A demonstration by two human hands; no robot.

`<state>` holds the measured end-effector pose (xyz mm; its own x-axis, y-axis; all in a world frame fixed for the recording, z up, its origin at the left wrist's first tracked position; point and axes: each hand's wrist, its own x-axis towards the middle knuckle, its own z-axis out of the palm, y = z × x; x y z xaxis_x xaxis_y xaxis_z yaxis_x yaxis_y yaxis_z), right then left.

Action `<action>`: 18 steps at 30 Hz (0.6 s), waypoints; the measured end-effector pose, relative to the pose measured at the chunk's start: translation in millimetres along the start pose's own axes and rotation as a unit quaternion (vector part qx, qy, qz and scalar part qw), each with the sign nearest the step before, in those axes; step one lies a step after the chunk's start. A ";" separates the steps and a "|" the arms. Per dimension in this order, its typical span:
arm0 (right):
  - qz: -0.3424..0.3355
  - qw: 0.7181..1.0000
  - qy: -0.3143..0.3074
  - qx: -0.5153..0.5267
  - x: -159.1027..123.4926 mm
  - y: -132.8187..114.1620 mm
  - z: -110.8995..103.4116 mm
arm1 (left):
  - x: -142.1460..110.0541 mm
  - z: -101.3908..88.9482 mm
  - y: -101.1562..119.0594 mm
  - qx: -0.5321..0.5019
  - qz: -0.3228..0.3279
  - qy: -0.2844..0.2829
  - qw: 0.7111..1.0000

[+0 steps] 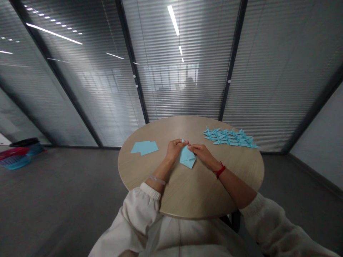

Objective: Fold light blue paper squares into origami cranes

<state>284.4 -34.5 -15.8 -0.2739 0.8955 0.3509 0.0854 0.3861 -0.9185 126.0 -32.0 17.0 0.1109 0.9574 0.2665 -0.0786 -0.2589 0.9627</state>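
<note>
A partly folded sheet of blue origami paper (pixel 187 159) lies between my hands near the middle of the round table. My left hand (pixel 175 148) pinches its upper left edge close to the far tip. From the other side, my right hand (pixel 200 151) has its fingertips closed on the paper's upper right edge, almost touching the left fingertips. The paper's lower part shows creases and a flap. Its far tip is partly hidden by my fingers.
Flat blue paper sheets (pixel 146 147) overlap on the left of the wooden table (pixel 193 203). Rows of folded blue paper cranes (pixel 230 137) stand at the back right. Glass panels with blinds (pixel 184 96) rise behind the table. Baskets (pixel 18 157) sit on the floor far left.
</note>
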 end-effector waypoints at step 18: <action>-0.009 0.993 0.077 -0.088 1.2 4.5 -1.9 | 0.5 4.2 -3.1 -0.014 0.004 -0.009 1.000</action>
<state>286.3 -31.3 -19.2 -0.1282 0.9062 0.4030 0.2513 0.4228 -0.8707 130.4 -31.3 14.3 0.1273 0.9531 0.2745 -0.1079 -0.2618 0.9591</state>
